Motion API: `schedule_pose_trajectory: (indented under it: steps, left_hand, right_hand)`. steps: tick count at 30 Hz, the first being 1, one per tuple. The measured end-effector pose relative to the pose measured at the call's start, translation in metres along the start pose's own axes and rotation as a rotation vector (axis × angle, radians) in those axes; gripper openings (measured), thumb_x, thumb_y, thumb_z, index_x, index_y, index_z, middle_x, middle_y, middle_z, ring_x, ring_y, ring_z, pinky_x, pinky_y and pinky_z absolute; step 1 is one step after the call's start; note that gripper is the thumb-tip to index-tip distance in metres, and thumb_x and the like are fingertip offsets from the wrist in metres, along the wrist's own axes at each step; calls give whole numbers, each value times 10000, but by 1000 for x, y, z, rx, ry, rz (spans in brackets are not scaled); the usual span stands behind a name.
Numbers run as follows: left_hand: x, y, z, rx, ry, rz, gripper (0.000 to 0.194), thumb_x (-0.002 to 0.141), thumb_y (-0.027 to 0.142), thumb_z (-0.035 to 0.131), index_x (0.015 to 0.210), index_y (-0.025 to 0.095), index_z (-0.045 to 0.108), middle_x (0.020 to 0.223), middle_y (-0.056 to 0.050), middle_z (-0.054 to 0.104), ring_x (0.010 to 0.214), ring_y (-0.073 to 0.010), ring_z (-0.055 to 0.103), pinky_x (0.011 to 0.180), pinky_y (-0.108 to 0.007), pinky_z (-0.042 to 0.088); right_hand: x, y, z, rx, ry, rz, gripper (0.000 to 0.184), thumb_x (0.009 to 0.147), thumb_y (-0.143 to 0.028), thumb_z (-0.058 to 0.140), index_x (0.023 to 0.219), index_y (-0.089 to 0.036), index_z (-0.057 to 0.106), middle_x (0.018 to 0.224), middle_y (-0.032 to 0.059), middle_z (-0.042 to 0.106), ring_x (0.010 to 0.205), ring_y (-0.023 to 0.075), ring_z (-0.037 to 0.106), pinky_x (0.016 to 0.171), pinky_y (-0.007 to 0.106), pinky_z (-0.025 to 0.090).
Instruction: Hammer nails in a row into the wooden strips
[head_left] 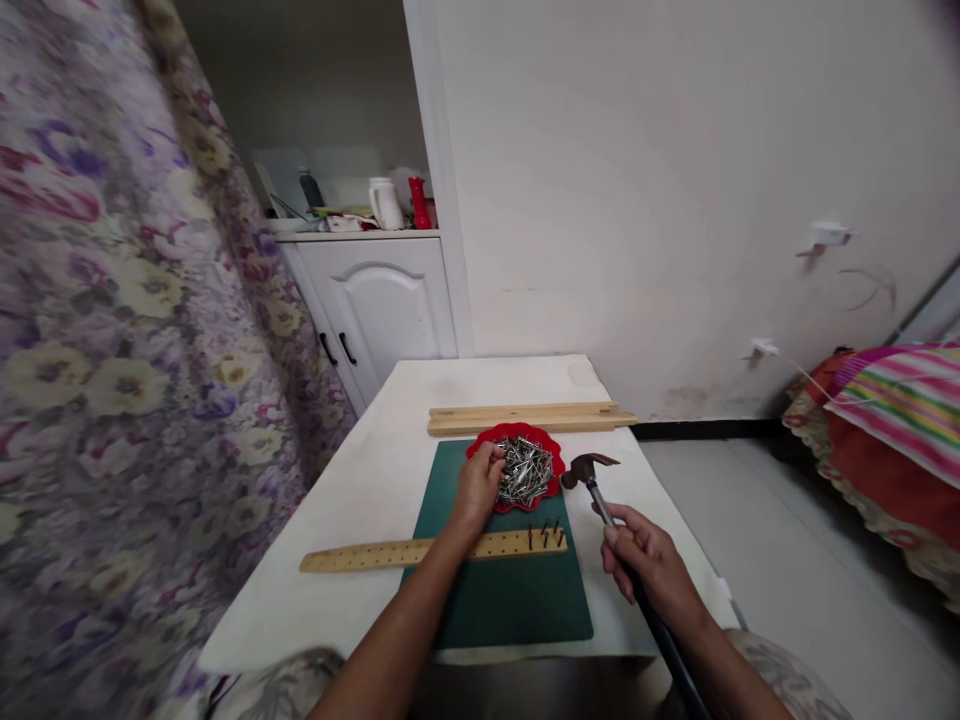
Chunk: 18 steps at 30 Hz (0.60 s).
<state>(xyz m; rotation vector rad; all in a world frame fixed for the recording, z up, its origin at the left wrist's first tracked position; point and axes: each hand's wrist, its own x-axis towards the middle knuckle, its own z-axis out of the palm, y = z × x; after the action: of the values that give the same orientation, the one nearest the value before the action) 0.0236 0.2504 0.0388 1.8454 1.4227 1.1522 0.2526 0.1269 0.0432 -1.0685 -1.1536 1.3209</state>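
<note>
My left hand (477, 487) reaches into a red scalloped dish (553, 447) heaped with metal nails (525, 468), fingers curled among them. My right hand (651, 563) is wrapped round the dark handle of a claw hammer (589, 470), whose head hangs beside the dish. In front of the dish a wooden strip (375, 553) with a row of holes lies across a green mat (517, 600). Several dark nails (546, 533) stand upright at the strip's right end.
A white table (360, 480) carries everything. Two more wooden strips (529, 417) lie at its far side. A flowered curtain (112, 350) hangs at left, a white cabinet (382, 300) with jugs behind, a wall at right and striped bedding (900, 400).
</note>
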Motion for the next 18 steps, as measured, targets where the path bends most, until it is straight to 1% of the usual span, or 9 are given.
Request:
schedule_pose_trajectory:
  steps: [2, 5, 7, 9, 11, 14, 18]
  left_hand:
    - [0, 0, -3, -14, 20, -11, 148, 803, 210, 458, 902, 174, 563, 780, -1, 616, 650, -125, 573, 648, -241, 453]
    - [-9, 5, -17, 55, 11, 49, 178, 809, 224, 474, 878, 165, 627, 895, -43, 634, 774, -155, 589, 723, -265, 457]
    - [-20, 10, -30, 122, -63, 94, 203, 823, 241, 474, 867, 171, 660, 889, -51, 634, 814, -169, 587, 748, -274, 449]
    - [-34, 15, -43, 189, -171, 121, 213, 829, 240, 474, 867, 184, 676, 866, -48, 636, 807, -170, 585, 742, -269, 441]
    - [-49, 18, -50, 268, -273, 135, 207, 826, 226, 476, 853, 194, 679, 858, -42, 635, 782, -164, 579, 717, -256, 428]
    - [-67, 20, -51, 421, -368, 129, 201, 825, 208, 471, 834, 198, 671, 842, -42, 620, 771, -165, 575, 674, -242, 404]
    - [-78, 20, -40, 620, -421, 143, 195, 834, 188, 449, 800, 191, 641, 835, -49, 598, 726, -166, 574, 610, -244, 366]
  right_hand:
    - [0, -1, -1, 0, 4, 7, 496, 802, -470, 595, 1143, -116, 529, 544, -40, 577, 306, 64, 387, 326, 194, 311]
    - [-1, -1, -2, 7, -3, 14, 487, 807, -468, 594, 1142, -123, 522, 554, -40, 577, 312, 64, 386, 326, 189, 317]
    - [-1, 0, -2, 14, -13, 15, 478, 813, -462, 591, 1144, -126, 518, 558, -41, 577, 315, 62, 384, 329, 186, 314]
    - [-2, 1, -1, 12, -21, 17, 471, 817, -456, 590, 1145, -126, 517, 557, -40, 578, 314, 61, 379, 331, 185, 304]
    - [-2, 2, -1, 4, -22, 21, 469, 818, -459, 589, 1143, -128, 518, 556, -37, 581, 311, 63, 376, 331, 186, 294]
    - [-1, 3, 0, -13, -18, 23, 463, 818, -466, 587, 1136, -135, 525, 559, -35, 584, 311, 67, 385, 335, 189, 297]
    - [-2, 3, 0, -24, -15, 22, 464, 809, -468, 594, 1130, -137, 540, 553, -37, 583, 310, 67, 389, 334, 189, 304]
